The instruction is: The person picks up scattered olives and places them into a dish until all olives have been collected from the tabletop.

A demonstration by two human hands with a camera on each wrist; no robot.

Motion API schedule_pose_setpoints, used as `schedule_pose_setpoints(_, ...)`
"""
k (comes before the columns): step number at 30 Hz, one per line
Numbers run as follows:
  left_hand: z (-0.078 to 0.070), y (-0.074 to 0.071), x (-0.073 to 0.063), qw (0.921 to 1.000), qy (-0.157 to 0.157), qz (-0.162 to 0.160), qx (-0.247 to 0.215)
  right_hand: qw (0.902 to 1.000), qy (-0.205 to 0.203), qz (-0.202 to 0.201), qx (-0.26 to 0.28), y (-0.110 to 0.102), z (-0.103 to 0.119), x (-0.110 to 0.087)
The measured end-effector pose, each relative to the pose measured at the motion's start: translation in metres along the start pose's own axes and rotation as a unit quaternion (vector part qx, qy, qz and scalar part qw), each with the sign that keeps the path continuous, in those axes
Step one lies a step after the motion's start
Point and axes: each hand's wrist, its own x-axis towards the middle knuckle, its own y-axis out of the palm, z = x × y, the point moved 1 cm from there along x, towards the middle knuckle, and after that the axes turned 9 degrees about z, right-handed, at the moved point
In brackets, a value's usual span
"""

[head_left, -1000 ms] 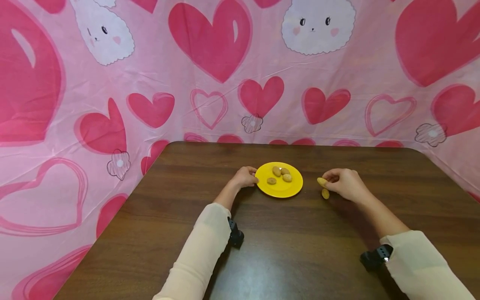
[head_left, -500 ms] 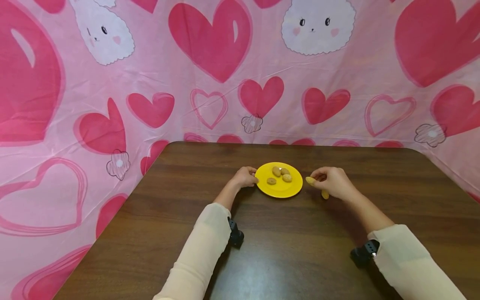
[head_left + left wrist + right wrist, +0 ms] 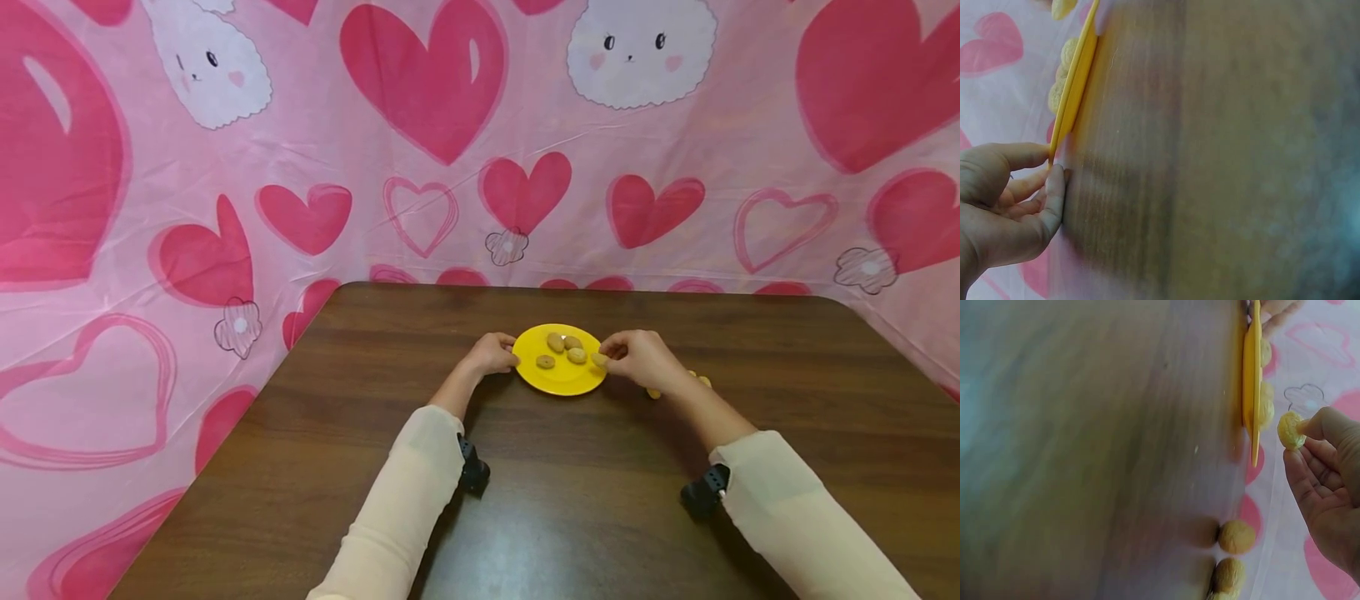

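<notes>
My left hand (image 3: 491,354) pinches the left rim of a yellow plate (image 3: 558,385); in the left wrist view the fingers (image 3: 1029,156) meet at the plate's edge. Several small wrinkled yellow-brown oval pieces (image 3: 577,356) lie on the plate. Between thumb and fingertips, my right hand (image 3: 643,358) holds another such piece (image 3: 1291,430), over the plate's right rim in the head view. From the right wrist, this piece shows a little above the level of the rim. Partly hidden behind the right hand and wrist, a few more pieces (image 3: 654,393) rest on the table.
The brown wooden table (image 3: 570,517) stretches around the plate. Behind it hangs a pink cloth (image 3: 450,125) printed with hearts. Two loose pieces (image 3: 1237,536) show on the table in the right wrist view, with part of a third at the lower edge.
My right hand has moved left with its yellow-brown piece, from beside the loose pieces to the plate's right rim. The left hand stays on the plate.
</notes>
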Motion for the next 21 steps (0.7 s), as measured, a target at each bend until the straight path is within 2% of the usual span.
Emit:
schedule_pose_setpoints(7,0.000,-0.001,0.000,1.0000,-0.001,0.000,0.001,0.9995,-0.016,0.023,-0.016,0.008,0.009,0.014)
schedule_pose_setpoints(21,0.000,-0.001,0.001,1.0000,0.002,0.004,-0.006,0.9979,0.004,0.062,-0.019,0.017,0.018,0.028)
